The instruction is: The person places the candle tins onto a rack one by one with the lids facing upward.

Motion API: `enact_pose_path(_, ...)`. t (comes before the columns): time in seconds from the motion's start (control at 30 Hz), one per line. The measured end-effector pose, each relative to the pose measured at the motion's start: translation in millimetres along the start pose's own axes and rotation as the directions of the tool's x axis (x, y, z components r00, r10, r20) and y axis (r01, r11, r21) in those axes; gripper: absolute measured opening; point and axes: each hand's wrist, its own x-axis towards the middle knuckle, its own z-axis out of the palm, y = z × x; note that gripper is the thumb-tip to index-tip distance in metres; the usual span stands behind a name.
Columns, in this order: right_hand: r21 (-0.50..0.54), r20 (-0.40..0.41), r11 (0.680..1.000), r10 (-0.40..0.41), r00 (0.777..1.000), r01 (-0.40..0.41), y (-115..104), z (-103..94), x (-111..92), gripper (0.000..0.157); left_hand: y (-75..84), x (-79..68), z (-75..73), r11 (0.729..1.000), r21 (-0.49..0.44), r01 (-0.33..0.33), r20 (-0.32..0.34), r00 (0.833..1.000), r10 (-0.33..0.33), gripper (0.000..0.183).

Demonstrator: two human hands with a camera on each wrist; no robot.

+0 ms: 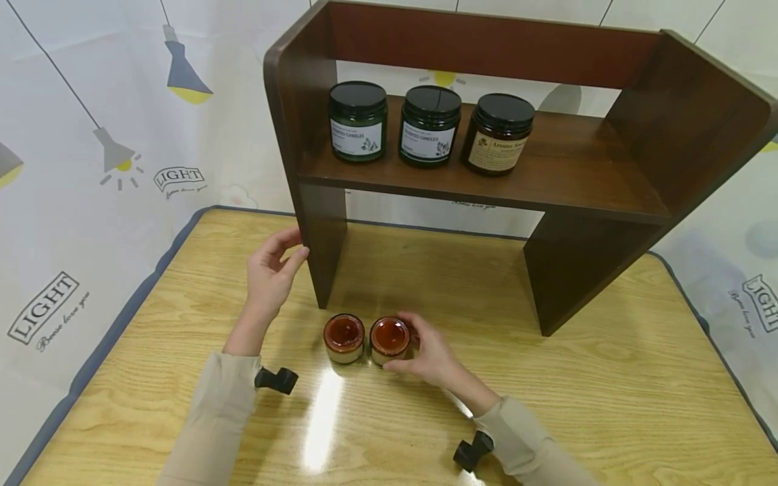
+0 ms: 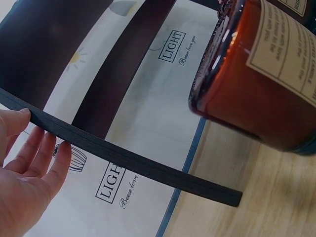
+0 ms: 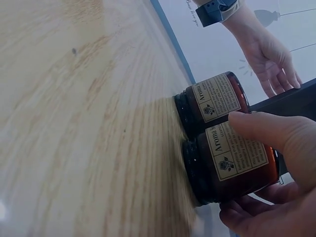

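Observation:
Two amber candle jars stand upside down on the table, black lids against the wood, close beside each other in front of the shelf. My right hand holds the right candle jar, thumb on its near side and fingers round the far side. In the right wrist view the thumb lies over its cream label. The left candle jar is untouched. My left hand touches the left side panel of the dark wooden shelf, thumb at its front edge and fingertips against its outer side, as the left wrist view shows.
On the shelf board stand two green candle jars with white labels and a brown candle jar with a cream label, all black-lidded. The right side panel reaches the table. A printed cloth hangs behind.

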Motion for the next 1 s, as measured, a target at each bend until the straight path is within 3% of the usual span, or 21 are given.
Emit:
enact_pose_path(0.33,-0.038,0.0,0.997,-0.061,0.998,0.061,12.8,4.7,2.8,0.077,0.9,0.0,0.9,1.0,0.004,-0.004,0.005,1.0,0.004,0.038)
enact_pose_path(1.0,-0.03,0.003,0.999,-0.03,1.0,0.03,12.4,3.6,2.9,0.067,1.8,-0.5,0.6,1.0,0.009,0.016,-0.002,1.0,-0.016,0.042)
